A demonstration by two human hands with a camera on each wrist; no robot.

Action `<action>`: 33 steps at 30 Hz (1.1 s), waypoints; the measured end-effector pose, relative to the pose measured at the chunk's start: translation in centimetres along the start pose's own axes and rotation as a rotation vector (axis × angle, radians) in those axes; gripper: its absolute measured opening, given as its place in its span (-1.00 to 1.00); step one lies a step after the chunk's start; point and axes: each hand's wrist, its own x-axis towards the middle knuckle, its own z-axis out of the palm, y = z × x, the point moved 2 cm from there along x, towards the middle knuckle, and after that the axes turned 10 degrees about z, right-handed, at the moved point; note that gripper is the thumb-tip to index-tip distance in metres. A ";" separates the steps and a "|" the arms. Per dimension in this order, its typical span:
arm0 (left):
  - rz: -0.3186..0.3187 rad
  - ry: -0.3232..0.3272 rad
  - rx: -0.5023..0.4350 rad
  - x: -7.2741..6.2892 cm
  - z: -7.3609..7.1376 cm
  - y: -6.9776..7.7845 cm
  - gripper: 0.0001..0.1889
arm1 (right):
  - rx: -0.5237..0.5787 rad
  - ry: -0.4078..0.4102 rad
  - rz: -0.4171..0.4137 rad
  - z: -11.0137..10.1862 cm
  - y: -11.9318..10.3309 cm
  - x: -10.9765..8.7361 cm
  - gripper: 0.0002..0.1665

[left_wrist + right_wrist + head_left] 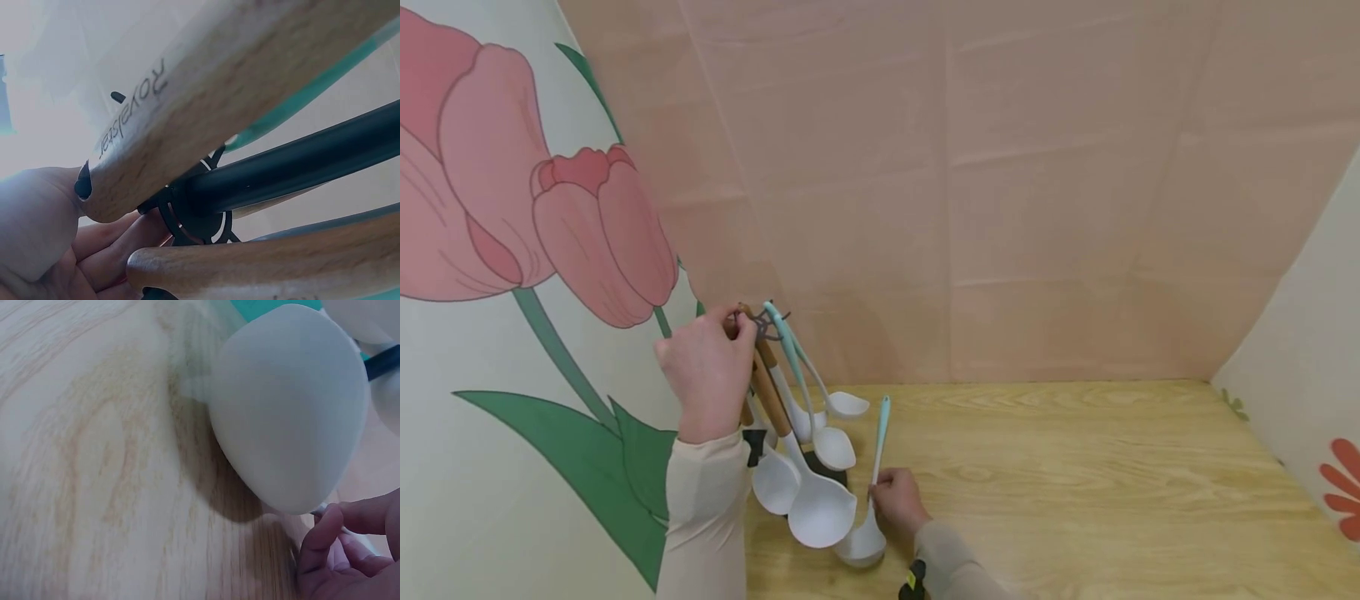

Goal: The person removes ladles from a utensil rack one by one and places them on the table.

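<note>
At the top of a dark utensil rack [766,327], my left hand [706,375] grips beside the hooks. In the left wrist view, its fingers curl behind the rack's hub [197,209], near a wooden handle [150,137]; their exact contact is partly hidden. My right hand [901,498] pinches a white ladle [863,543] with a teal handle by its thin neck. That ladle's handle points up and its bowl is low, close to the table. The right wrist view shows the bowl [290,412] beside my pinching fingers [322,540].
Several white utensils hang around the rack, among them a large wooden-handled ladle [822,510] and a teal-handled ladle [835,448]. The dark rack base [827,471] stands on the wood-grain table [1075,475]. A tulip-printed wall [602,350] is close on the left.
</note>
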 end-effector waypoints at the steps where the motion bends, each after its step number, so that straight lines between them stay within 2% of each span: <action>1: -0.002 -0.002 0.001 0.0 0.0 0.0 -0.75 | -0.004 -0.006 0.004 0.1 0.0 0.0 -0.91; 4: -0.009 -0.006 0.001 0.0 -0.1 0.1 -0.75 | -0.041 -0.010 0.003 0.3 -0.1 0.0 -0.90; 7: -0.014 -0.013 -0.001 0.0 -0.2 0.1 -0.75 | -0.076 -0.005 -0.032 0.5 0.1 0.1 -0.90; 11: -0.013 -0.014 0.001 -0.1 -0.2 0.2 -0.75 | -0.140 0.023 -0.124 0.6 0.3 0.3 -0.93; 16: -0.004 -0.011 0.012 -0.1 -0.2 0.2 -0.74 | -0.213 0.106 -0.236 0.8 0.5 0.4 -0.95; 19: -0.004 -0.014 0.012 0.0 -0.3 0.2 -0.74 | -0.231 0.132 -0.243 0.9 0.5 0.5 -0.95; 26: -0.021 -0.035 -0.005 0.1 -0.3 0.0 -0.73 | -0.204 0.128 -0.200 0.8 0.5 0.3 -0.87; 33: -0.031 -0.030 -0.061 0.2 -0.4 -0.2 -0.74 | -0.196 0.219 -0.286 0.7 0.5 -0.3 -0.66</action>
